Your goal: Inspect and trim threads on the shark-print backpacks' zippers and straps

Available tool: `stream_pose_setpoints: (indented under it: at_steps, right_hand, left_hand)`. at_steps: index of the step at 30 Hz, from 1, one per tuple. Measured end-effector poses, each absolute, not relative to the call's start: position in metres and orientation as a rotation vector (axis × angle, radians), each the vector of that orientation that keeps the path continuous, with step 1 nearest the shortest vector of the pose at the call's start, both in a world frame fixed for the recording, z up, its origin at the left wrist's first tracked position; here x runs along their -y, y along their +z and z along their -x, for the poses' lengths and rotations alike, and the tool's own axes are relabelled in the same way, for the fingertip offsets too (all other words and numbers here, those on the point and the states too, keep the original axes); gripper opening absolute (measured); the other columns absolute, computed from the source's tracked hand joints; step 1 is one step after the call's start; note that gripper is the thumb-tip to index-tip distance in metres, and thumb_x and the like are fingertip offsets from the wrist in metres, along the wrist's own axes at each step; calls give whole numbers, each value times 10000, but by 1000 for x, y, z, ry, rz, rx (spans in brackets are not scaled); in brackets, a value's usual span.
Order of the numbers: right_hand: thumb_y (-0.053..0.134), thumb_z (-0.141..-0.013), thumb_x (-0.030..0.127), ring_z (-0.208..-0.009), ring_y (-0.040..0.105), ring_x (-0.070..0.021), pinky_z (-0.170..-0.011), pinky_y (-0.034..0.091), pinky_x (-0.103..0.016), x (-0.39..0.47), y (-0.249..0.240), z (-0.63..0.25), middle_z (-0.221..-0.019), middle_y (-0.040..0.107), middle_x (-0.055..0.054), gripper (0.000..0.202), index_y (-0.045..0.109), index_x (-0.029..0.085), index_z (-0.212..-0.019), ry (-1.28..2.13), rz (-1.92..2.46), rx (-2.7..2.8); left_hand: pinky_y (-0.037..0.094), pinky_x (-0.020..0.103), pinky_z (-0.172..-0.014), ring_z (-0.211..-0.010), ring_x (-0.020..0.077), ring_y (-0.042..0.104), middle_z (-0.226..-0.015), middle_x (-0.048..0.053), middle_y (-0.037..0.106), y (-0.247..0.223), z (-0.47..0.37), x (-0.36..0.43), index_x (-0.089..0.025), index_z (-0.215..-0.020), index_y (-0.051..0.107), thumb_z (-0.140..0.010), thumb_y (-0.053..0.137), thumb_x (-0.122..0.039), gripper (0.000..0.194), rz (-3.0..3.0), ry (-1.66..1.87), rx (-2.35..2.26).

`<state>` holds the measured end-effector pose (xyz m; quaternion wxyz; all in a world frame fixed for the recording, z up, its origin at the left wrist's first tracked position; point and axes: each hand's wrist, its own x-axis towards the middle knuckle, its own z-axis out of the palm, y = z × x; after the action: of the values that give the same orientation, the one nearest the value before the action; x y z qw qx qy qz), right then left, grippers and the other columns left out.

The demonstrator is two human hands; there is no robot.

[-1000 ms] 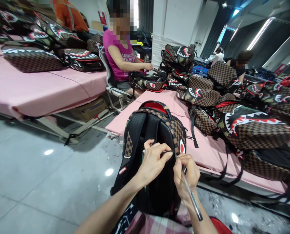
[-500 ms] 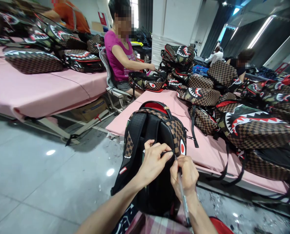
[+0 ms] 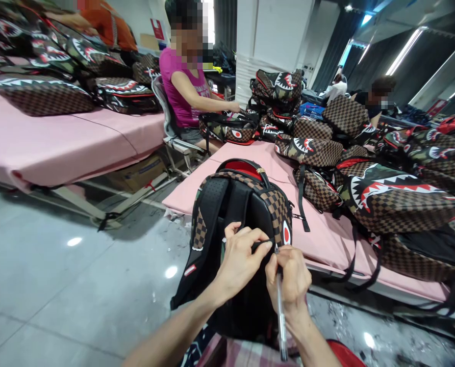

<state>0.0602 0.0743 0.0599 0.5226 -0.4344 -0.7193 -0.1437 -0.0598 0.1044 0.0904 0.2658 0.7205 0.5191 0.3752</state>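
A brown-and-black checkered backpack [image 3: 258, 216] stands upright in front of me at the pink table's edge, its black back panel and straps facing me. My left hand [image 3: 243, 252] pinches black material at the seam between the back panel and the checkered side. Right beside it, my right hand [image 3: 291, 280] is closed around a clear, pen-like tool [image 3: 281, 321]. The tool's tip meets the same seam, just below the red-and-white eye patch [image 3: 286, 233]. Fingers partly cover the pinched spot, so its detail is hidden.
More shark-mouth backpacks [image 3: 399, 199] are heaped along the pink table [image 3: 250, 158] to the right. A second pink table [image 3: 78, 142] at left carries others. Across from me a seated person [image 3: 185, 92] handles a backpack. Scraps litter the floor [image 3: 334, 326].
The tool's lower end has swung left and now hangs more upright in my right hand. My left hand keeps its pinch at the seam. The view has shifted slightly.
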Motion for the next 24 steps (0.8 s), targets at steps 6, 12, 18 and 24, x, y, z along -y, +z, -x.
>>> stream_pose_setpoints:
  at_steps: [6,12,18,24]
  right_hand:
    - [544,-753,-9,-747,562,-163,-643,526,-328,-76,58,-63,-742,525,-37,221,473,179,-843,-328,999,1721]
    - [545,-736,-16,-723,547,-167,-623,509,-315,-75,61,-60,-711,512,-35,229,453,184,-797,-401,1056,1738]
    - [534,-735,-25,-716,540,-163,-618,497,-306,-73,61,-61,-713,501,-32,242,437,187,-800,-361,1060,1735]
    - [525,-753,1,-697,538,-165,-613,489,-305,-72,60,-62,-697,499,-30,216,430,194,-774,-417,1098,1751]
  left_hand:
    - [222,444,-988,-710,134,553,-690,-48,610,90,61,-105,-218,-708,593,-806,525,-281,135,-1945,1012,-1409]
    - [221,447,-989,-719,132,551,-695,-45,614,89,59,-104,-221,-720,599,-817,511,-283,145,-1957,1012,-1408]
    - [222,446,-989,-711,133,549,-685,-46,610,89,57,-104,-221,-710,597,-813,516,-285,145,-1954,1014,-1400]
    - [220,445,-988,-716,132,551,-692,-46,609,89,58,-103,-219,-718,597,-815,516,-285,143,-1953,1005,-1399]
